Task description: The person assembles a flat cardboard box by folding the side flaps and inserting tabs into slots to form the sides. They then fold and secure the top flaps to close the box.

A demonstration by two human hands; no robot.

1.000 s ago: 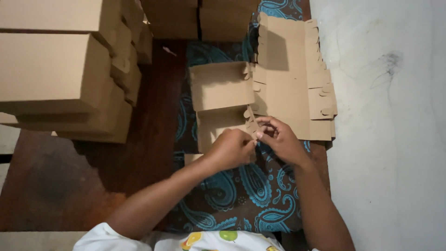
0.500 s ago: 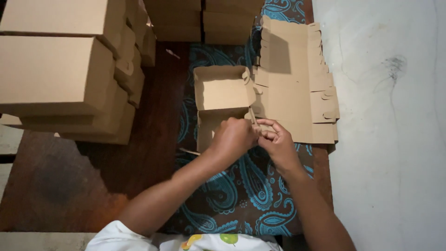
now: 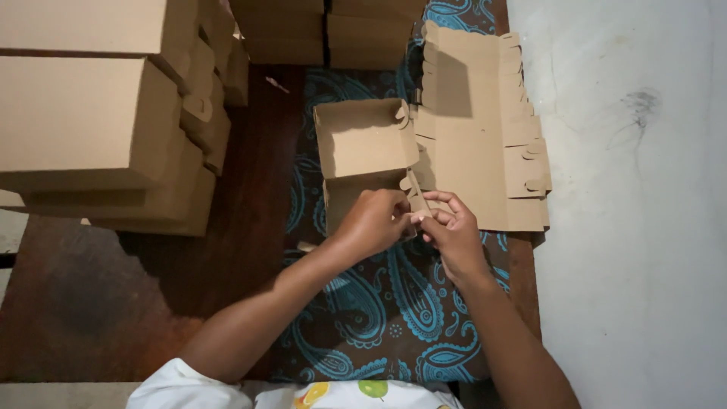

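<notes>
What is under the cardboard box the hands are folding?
Under the half-folded cardboard box lies a dark cloth with blue swirly patterns. Both hands, left and right, pinch its near corner. Whatever is directly beneath the cardboard is covered.

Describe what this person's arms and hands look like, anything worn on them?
Both forearms are bare, and no rings, watch or gloves show on the left hand or right hand. A short white sleeve covers the left upper arm; the white shirt has a fruit print.

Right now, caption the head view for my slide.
Both hands, left hand and right hand, pinch a cardboard box flap.
</notes>
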